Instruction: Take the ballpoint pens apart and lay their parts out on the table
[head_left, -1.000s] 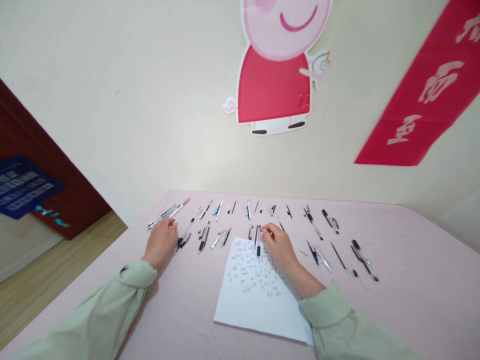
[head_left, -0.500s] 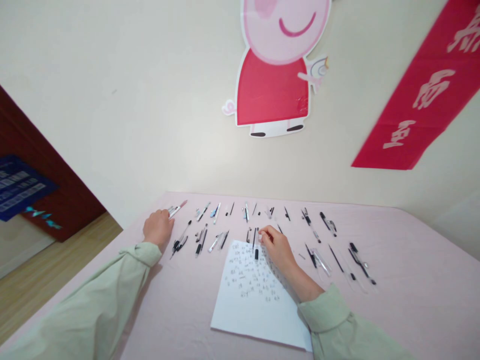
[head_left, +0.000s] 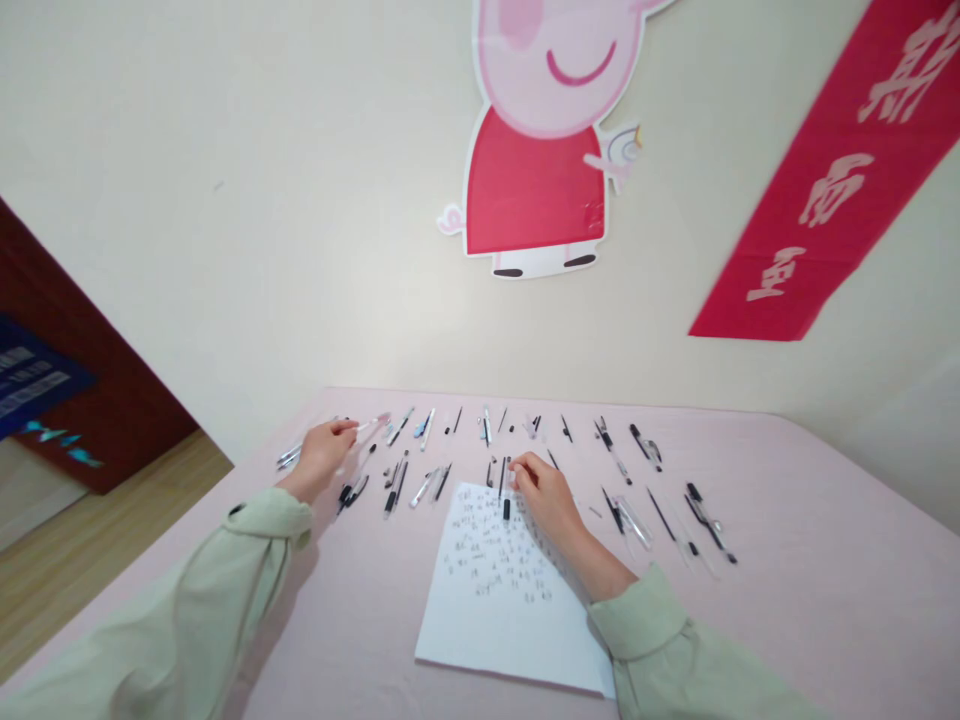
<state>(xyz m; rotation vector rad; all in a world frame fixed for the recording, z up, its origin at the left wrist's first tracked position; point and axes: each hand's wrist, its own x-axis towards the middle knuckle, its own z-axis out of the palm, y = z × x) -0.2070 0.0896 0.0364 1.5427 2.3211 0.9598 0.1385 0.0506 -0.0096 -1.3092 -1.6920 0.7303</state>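
My left hand (head_left: 324,455) is over the far left of the table, its fingertips pinched on the end of a slim, pale pen with a pinkish tip (head_left: 373,423). More pens (head_left: 288,456) lie partly hidden behind that hand. With thumb and fingers closed together, my right hand (head_left: 551,495) rests at the top of a handwritten sheet of paper (head_left: 510,630). Its fingertips are beside a black pen part (head_left: 506,509) and a thin dark refill (head_left: 502,478). Whatever is between those fingertips is too small to make out.
Taken-apart pens lie in two rows across the pink tablecloth (head_left: 352,640), among them a black-capped pen (head_left: 709,520) and a clear barrel (head_left: 636,522) on the right. Behind the table is a wall with a pig cutout (head_left: 536,190) and a red banner (head_left: 817,200).
My left hand has lifted from the pens at the far left and turned inward, the pale pen now at its fingertips. My right hand has hardly moved. The view has shifted slightly.
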